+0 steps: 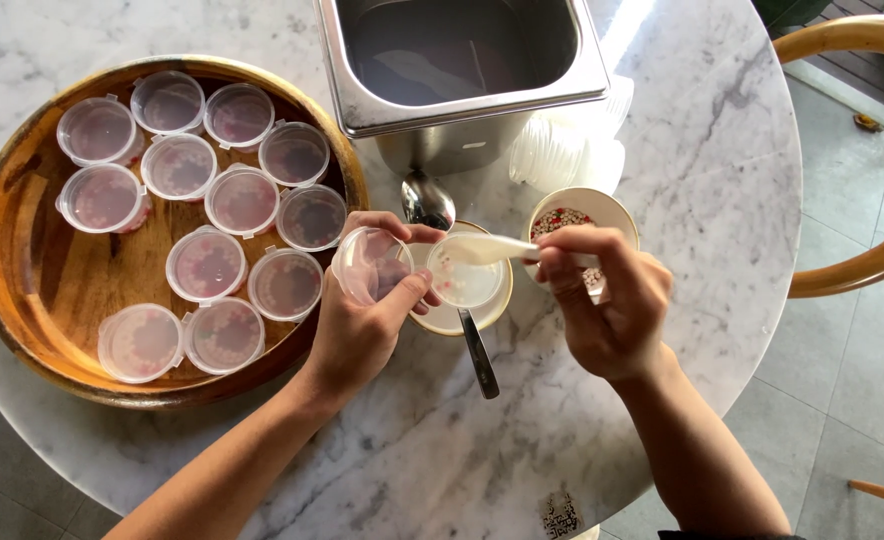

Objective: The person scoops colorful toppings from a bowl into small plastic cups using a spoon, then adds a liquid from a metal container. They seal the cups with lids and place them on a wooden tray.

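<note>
Left hand (362, 325) pinches a small clear plastic cup (459, 278) with its hinged lid (370, 264) open, over a saucer (442, 320) it partly hides. Right hand (607, 300) grips a white spoon (487, 248) at the cup's mouth, covering part of a bowl (582, 215). Cup contents are hard to make out.

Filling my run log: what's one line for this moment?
left hand: holds small clear cup | right hand: white spoon over it | wooden tray: lidded cups
</note>
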